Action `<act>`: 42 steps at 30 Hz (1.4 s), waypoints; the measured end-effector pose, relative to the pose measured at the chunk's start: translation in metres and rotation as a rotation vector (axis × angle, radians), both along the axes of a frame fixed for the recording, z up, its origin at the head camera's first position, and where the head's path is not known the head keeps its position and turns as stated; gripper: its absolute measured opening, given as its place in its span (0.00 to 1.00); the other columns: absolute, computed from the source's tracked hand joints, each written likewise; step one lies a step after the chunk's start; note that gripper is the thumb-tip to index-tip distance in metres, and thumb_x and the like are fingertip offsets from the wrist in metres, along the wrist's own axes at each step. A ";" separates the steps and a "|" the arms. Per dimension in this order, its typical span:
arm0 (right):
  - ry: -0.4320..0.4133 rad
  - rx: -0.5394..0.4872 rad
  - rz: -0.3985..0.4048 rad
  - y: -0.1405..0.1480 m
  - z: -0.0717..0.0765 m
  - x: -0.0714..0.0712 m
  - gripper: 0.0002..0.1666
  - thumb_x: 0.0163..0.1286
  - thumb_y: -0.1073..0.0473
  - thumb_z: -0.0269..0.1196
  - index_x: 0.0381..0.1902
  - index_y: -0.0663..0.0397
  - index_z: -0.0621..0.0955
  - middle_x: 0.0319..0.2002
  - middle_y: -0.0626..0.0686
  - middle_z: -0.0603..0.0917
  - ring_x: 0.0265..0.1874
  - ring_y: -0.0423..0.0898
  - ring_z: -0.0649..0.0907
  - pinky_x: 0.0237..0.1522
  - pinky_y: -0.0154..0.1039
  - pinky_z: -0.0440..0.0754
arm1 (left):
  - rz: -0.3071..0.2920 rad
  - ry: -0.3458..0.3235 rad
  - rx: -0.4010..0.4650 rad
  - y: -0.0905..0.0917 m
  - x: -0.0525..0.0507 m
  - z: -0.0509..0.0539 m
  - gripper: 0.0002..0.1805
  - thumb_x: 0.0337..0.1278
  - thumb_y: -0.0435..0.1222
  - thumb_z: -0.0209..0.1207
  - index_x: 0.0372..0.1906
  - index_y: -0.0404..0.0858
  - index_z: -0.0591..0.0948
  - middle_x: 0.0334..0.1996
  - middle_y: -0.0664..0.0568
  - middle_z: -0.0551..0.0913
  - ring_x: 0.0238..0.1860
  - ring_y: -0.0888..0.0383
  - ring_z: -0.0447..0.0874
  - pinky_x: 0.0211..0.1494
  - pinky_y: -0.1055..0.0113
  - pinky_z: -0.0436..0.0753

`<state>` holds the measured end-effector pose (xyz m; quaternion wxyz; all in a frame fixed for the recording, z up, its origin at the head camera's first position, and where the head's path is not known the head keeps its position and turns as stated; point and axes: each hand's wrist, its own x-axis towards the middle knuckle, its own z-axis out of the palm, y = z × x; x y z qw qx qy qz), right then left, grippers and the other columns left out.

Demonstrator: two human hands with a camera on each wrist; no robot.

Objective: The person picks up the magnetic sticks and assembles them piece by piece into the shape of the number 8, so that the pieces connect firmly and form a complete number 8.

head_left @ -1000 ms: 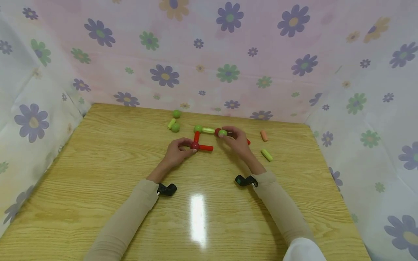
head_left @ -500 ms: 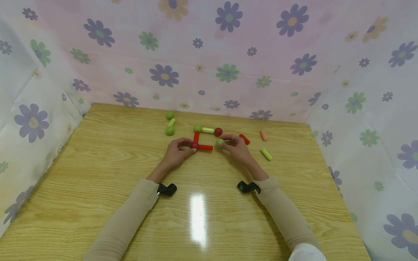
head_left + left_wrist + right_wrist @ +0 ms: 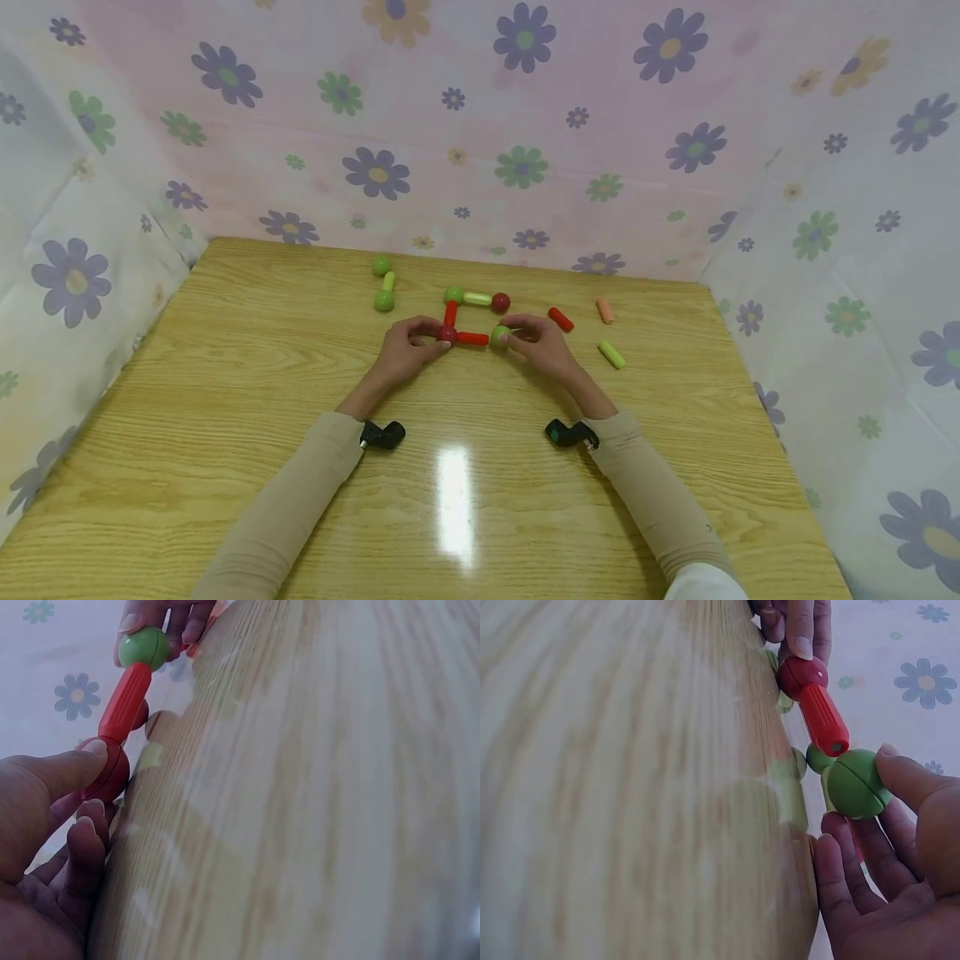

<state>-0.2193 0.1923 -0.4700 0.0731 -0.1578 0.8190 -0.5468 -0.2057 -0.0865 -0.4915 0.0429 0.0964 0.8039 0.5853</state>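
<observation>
In the head view, my left hand [image 3: 405,350] pinches a dark red ball [image 3: 447,334] between thumb and fingers. Two red rods join that ball: one runs back to a green ball [image 3: 453,295], while the other red rod [image 3: 472,339] points right. From the back green ball a yellow-green rod [image 3: 477,298] leads to another dark red ball [image 3: 500,302]. My right hand [image 3: 546,346] holds a green ball [image 3: 857,784] by thumb and fingertips at the right-pointing rod's free end. The right wrist view shows a small gap between rod tip and ball.
Right of the frame of pieces lie a loose red rod [image 3: 560,319], an orange rod [image 3: 605,311] and a yellow-green rod [image 3: 611,354]. Back left, a yellow-green rod [image 3: 388,282] lies between two green balls [image 3: 384,300]. A flowered cloth [image 3: 450,167] hangs behind the table.
My right hand has brought its green ball from beside the far red ball toward me, to the red rod's end. The back-left green balls have shifted left. My left hand has stayed put.
</observation>
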 end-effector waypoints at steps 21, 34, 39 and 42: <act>-0.006 0.010 0.021 -0.008 0.023 0.014 0.18 0.71 0.66 0.66 0.56 0.71 0.82 0.53 0.68 0.84 0.48 0.56 0.84 0.48 0.32 0.80 | 0.002 0.016 -0.019 0.000 0.000 0.000 0.20 0.61 0.38 0.70 0.56 0.34 0.83 0.50 0.41 0.85 0.33 0.56 0.78 0.38 0.68 0.78; -0.088 -0.011 0.038 0.002 0.000 0.003 0.20 0.72 0.66 0.65 0.59 0.68 0.81 0.56 0.68 0.83 0.47 0.45 0.83 0.47 0.29 0.81 | 0.007 0.005 -0.014 0.002 0.001 0.001 0.20 0.61 0.38 0.70 0.55 0.35 0.83 0.50 0.41 0.86 0.31 0.56 0.77 0.36 0.69 0.77; -0.085 -0.031 0.038 0.007 -0.015 -0.005 0.20 0.72 0.65 0.65 0.60 0.66 0.81 0.56 0.66 0.83 0.47 0.43 0.83 0.48 0.30 0.81 | 0.012 0.003 -0.018 0.002 0.001 0.000 0.19 0.61 0.37 0.70 0.55 0.35 0.83 0.50 0.41 0.86 0.31 0.56 0.77 0.36 0.69 0.76; -0.076 -0.039 0.042 0.008 -0.017 -0.006 0.20 0.72 0.65 0.66 0.60 0.65 0.81 0.55 0.65 0.84 0.46 0.43 0.83 0.47 0.30 0.81 | 0.012 0.002 -0.019 0.002 0.001 0.001 0.19 0.61 0.37 0.70 0.55 0.35 0.83 0.50 0.41 0.86 0.31 0.57 0.77 0.35 0.69 0.76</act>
